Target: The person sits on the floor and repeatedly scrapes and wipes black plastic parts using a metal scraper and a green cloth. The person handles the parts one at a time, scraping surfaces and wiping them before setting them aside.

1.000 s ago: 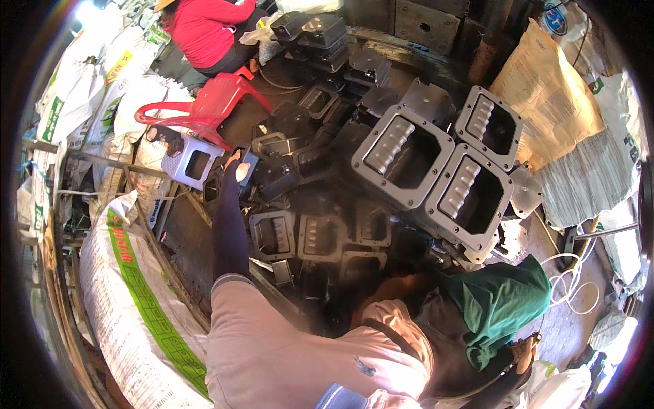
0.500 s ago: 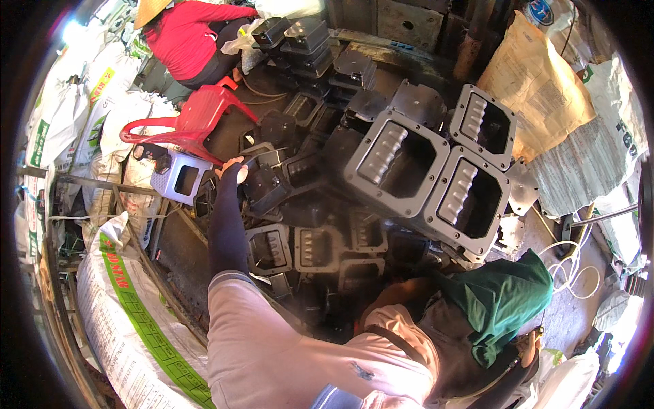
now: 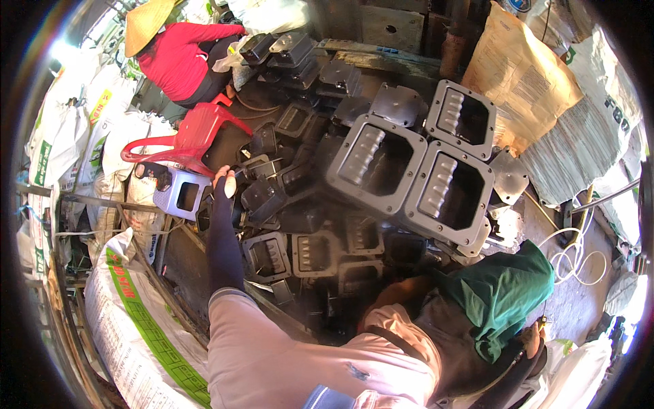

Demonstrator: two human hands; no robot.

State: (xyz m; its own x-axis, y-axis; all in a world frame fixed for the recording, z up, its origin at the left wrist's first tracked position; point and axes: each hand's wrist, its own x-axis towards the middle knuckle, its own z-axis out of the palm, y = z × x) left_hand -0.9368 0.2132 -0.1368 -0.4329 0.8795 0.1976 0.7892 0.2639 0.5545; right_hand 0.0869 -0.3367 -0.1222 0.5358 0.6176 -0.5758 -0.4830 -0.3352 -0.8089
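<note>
At six o'clock, pink sleeves fill the near edge, with a green cloth [image 3: 501,300] toward four. Reaching out toward ten o'clock, the left hand [image 3: 225,183] in its dark sleeve rests on a black metal housing [image 3: 262,198]; how far it is closed I cannot tell. Beyond, at one o'clock, stand large grey housings [image 3: 381,163]. Farthest, at eleven, sits a person in red [image 3: 180,58] behind a red plastic chair [image 3: 194,136].

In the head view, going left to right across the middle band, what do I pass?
White woven sack with green print → small grey plastic stool → left hand reaching to the dark metal castings → large grey rectangular metal housing → second grey housing → coiled white cable.
</note>
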